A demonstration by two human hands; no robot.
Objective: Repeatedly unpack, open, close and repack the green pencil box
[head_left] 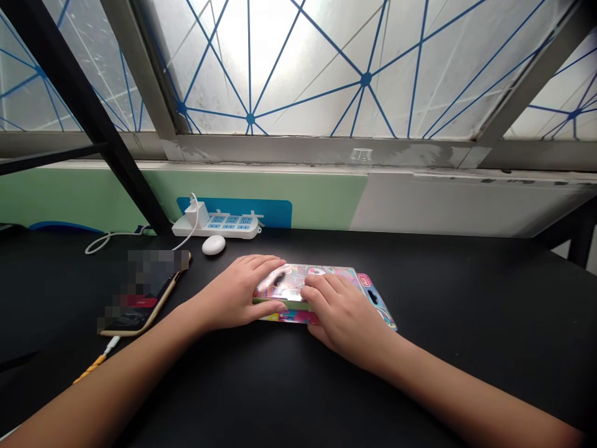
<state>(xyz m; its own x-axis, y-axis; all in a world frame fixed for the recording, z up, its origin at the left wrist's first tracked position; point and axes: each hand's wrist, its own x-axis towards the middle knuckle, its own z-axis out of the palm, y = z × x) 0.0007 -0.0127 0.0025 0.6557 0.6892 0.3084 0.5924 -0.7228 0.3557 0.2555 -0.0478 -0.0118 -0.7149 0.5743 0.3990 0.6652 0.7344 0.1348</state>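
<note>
A flat, glossy package (293, 279) with colourful cartoon printing lies in front of me on the black desk. Its backing card (372, 297) sticks out on the right and has a dark hanging slot. My left hand (247, 292) grips the package's left end, fingers over the top and thumb along the green front edge. Over the middle and right part, my right hand (342, 314) has its fingers bent on the top face and its thumb low at the front edge. Both hands cover much of the print.
To the left lies a phone (144, 305) with a cable plugged in. A white power strip (228, 227) with a charger stands against the wall, and a small white rounded case (213, 244) sits before it. A black slanted post (93, 112) rises at the left.
</note>
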